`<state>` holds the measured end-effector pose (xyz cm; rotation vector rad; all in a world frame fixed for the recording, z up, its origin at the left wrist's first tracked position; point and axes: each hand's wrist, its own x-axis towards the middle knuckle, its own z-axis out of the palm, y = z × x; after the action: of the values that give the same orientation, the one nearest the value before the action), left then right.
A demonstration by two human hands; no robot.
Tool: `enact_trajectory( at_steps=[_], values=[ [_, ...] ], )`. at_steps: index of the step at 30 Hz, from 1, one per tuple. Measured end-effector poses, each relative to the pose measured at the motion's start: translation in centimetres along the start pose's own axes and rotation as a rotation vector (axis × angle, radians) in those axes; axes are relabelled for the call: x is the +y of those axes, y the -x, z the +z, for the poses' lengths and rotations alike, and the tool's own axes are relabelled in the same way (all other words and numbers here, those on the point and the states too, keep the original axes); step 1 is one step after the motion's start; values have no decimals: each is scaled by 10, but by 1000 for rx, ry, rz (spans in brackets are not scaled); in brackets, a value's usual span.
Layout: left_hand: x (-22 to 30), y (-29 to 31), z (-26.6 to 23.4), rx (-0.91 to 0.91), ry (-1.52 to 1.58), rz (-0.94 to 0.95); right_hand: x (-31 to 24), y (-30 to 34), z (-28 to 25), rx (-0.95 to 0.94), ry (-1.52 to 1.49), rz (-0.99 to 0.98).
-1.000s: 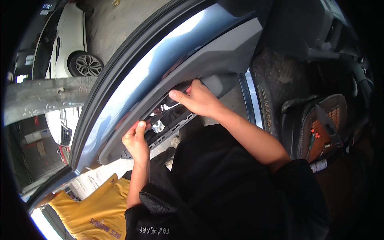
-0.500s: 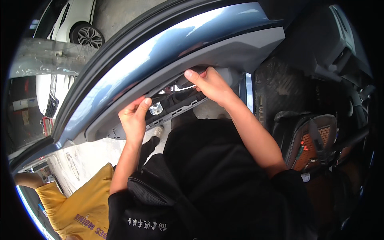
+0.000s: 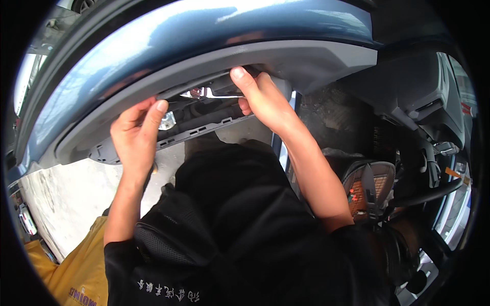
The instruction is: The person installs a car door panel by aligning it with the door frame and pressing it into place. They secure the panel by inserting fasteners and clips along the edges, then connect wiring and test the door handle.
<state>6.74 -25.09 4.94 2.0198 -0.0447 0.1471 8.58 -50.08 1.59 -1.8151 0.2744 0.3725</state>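
Observation:
A grey door panel (image 3: 306, 61) lines a blue car door (image 3: 204, 25) that curves across the upper part of the view. My left hand (image 3: 137, 130) is closed on the rim of the panel's opening, thumb on top and fingers curled over the edge. Farther right, my right hand (image 3: 263, 99) grips the same rim, its thumb pressed on top and some fingertips hidden under the panel. Between the hands, dark inner parts and a shiny piece (image 3: 196, 93) show in the opening. A small clear-looking piece (image 3: 167, 121) lies beside my left thumb. The panel's slotted lower edge (image 3: 199, 131) faces me.
On the right, the car's interior holds a seat with an orange-brown woven cover (image 3: 370, 186) and a dark dashboard (image 3: 426, 97). A person in a yellow shirt (image 3: 84, 260) is at lower left, by the pale floor (image 3: 56, 204). My black bag (image 3: 173, 234) hangs at my front.
The view has shifted, so the hands and panel edge sit farther left and higher, and less of the yellow-shirted person shows. Both hands keep their hold on the rim.

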Motion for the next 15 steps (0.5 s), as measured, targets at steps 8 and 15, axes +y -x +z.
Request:
enact_trajectory(
  at_steps=[8,15],
  values=[
    [-2,6,16,121,80,-73,10,-2,12,-14,-137,-116],
    [13,-2,19,111,-117,29,0,7,13,9,-377,-63]
  ],
)
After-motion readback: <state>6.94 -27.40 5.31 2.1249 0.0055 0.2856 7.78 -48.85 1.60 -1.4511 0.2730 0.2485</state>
